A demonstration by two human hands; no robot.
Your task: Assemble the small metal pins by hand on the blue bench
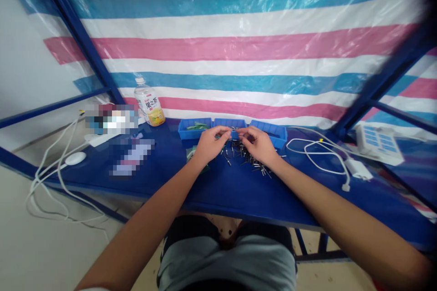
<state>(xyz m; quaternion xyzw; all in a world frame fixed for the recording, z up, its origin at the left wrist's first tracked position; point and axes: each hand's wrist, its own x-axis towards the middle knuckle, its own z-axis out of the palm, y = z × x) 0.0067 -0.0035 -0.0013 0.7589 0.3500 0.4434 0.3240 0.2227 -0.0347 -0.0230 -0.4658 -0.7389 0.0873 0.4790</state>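
Observation:
My left hand point(212, 144) and my right hand point(259, 145) face each other just in front of the blue bins. On both hands the thumb and fingers are pinched together, and a tiny piece at the fingertips is too small to make out. Beneath and beside my right hand spreads a loose pile of thin dark and silvery metal pins point(261, 167). Small green pieces point(198, 126) lie in the left blue bin point(191, 134). More pins show in the middle bin point(220, 122), partly hidden by my hands. The right bin point(282, 141) stands beyond my right hand.
A drink bottle point(150, 102) stands at the back left of the blue table point(164, 168). White cables point(324, 154) with an adapter point(358, 169) lie on the right, near a white power strip point(378, 143). Blue frame posts point(78, 32) flank a striped plastic sheet.

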